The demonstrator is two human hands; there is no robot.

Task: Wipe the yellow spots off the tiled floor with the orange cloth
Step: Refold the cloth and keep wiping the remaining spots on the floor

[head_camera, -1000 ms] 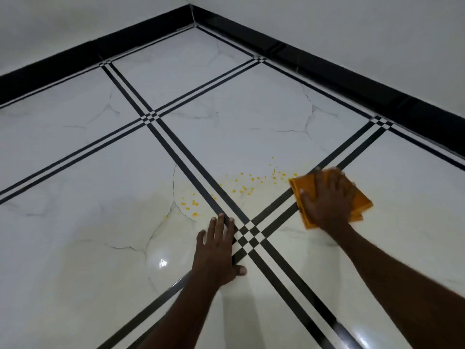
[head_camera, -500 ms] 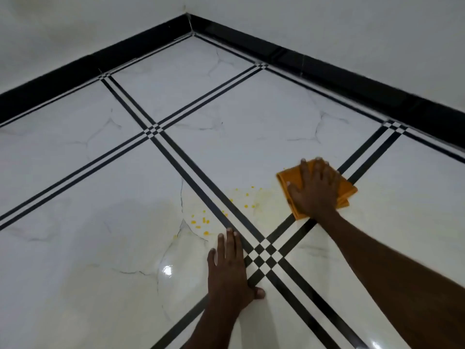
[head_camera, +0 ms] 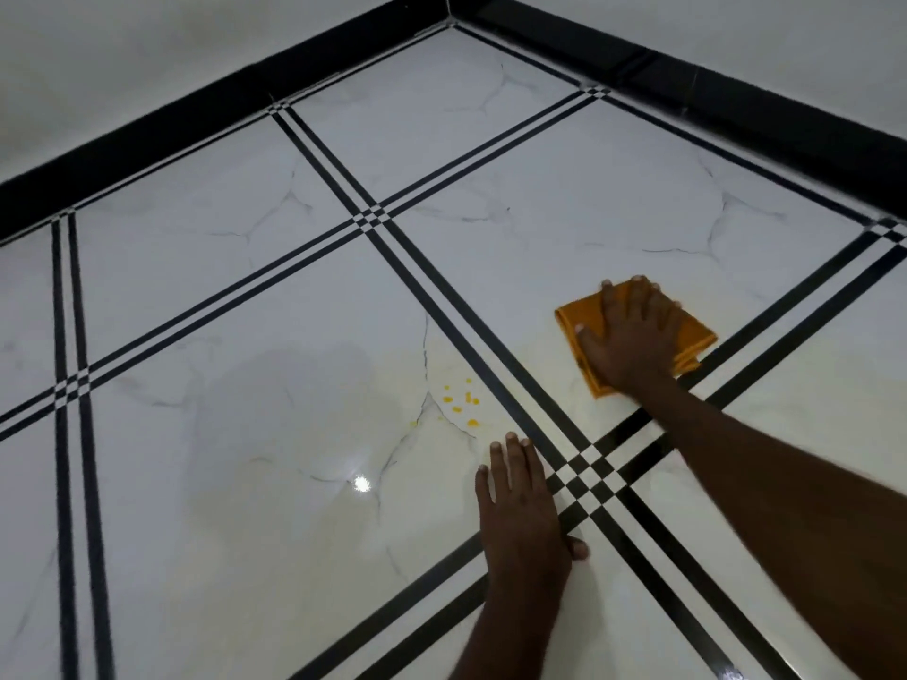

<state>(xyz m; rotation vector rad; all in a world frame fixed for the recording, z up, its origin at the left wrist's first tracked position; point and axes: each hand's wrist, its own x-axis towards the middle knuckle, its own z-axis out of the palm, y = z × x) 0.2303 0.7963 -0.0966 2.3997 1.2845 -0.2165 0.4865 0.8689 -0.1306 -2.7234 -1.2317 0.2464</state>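
The orange cloth [head_camera: 579, 316] lies folded flat on the white tiled floor [head_camera: 294, 507], right of the double black stripe. My right hand [head_camera: 630, 338] presses down on it with fingers spread. A small cluster of yellow spots [head_camera: 464, 402] sits left of the stripe, just above my left hand [head_camera: 522, 512]. That hand rests flat on the floor, fingers together, holding nothing. A faint yellowish smear shows on the tile around the cloth.
Black skirting [head_camera: 736, 98] runs along both white walls and meets in the corner at the top. Black double stripes cross in a checkered joint [head_camera: 586, 476] between my hands. A light glare [head_camera: 361, 483] shines on the glossy tile.
The cloth under my right hand swept left and away over the spots right of the stripe, and those are gone. The left hand stayed planted; the view shifted right.
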